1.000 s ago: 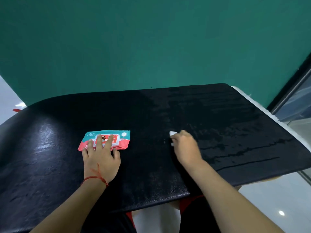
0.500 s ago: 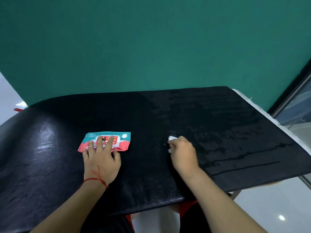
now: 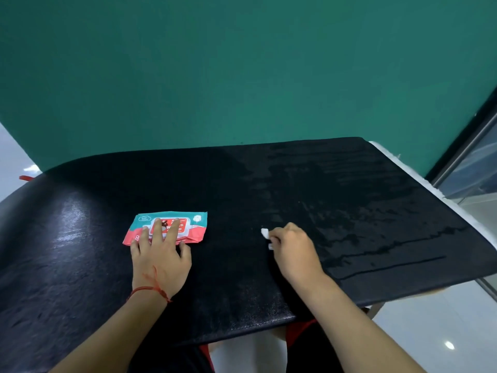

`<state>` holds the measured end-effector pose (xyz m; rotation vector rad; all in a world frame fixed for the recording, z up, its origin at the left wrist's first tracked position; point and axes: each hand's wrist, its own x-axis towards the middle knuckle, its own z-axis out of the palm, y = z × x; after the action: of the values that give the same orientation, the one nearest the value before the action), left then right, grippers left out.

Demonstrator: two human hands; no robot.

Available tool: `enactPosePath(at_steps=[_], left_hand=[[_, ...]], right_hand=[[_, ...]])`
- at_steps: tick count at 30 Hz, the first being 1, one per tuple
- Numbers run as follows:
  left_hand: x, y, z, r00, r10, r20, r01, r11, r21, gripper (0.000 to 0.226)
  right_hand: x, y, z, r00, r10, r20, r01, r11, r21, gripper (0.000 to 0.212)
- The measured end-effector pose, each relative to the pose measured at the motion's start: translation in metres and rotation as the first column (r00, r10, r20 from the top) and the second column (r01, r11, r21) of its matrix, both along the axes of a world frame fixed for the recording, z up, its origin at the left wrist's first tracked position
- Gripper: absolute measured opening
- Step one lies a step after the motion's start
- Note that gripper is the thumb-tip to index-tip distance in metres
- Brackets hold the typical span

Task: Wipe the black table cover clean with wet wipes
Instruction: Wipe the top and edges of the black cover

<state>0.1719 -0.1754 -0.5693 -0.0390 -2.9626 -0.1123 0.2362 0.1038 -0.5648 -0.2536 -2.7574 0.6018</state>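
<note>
The black table cover (image 3: 269,189) spans the table, with wet streaks on its right half. A teal and red wet wipes pack (image 3: 193,224) lies flat left of centre. My left hand (image 3: 161,259) rests on the pack's near edge with straight, spread fingers. My right hand (image 3: 293,251) grips a small bunched white wipe (image 3: 265,232) and holds it down on the cover near the middle. Most of the wipe is hidden under the fingers.
A green wall (image 3: 242,76) stands right behind the table. A white table edge (image 3: 430,189) shows along the cover's right side, with a window frame (image 3: 462,146) beyond it. Light floor lies to the left and lower right.
My right hand with the wipe has slid a little to the left and toward me across the cover. My left hand has stayed on the pack.
</note>
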Motion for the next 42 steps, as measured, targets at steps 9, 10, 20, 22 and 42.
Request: enactPosePath(at_steps=[9, 10, 20, 22, 42], left_hand=[[-0.001, 0.000, -0.003, 1.000, -0.008, -0.018, 0.008, 1.000, 0.030, 0.061], [-0.002, 0.000, -0.003, 1.000, -0.007, -0.017, 0.008, 1.000, 0.027, 0.062], [-0.003, -0.003, -0.006, 1.000, -0.021, 0.008, 0.020, 0.999, 0.037, 0.062], [-0.004, -0.003, -0.006, 0.999, -0.022, 0.028, 0.021, 0.999, 0.049, 0.063], [-0.027, 0.139, 0.018, 0.716, -0.642, 0.276, 0.647, 0.758, 0.084, 0.068]], right_hand=[[-0.030, -0.001, 0.006, 0.996, 0.055, 0.065, -0.045, 0.989, -0.144, 0.022], [-0.039, -0.005, 0.007, 0.995, 0.063, 0.078, -0.051, 0.987, -0.155, 0.024], [-0.116, 0.017, 0.020, 0.989, 0.014, 0.148, 0.035, 0.945, -0.324, 0.028], [-0.117, 0.023, 0.021, 0.987, 0.056, 0.151, 0.005, 0.926, -0.377, 0.023], [-0.116, 0.106, -0.018, 1.000, -0.021, -0.021, 0.023, 0.995, 0.097, 0.038]])
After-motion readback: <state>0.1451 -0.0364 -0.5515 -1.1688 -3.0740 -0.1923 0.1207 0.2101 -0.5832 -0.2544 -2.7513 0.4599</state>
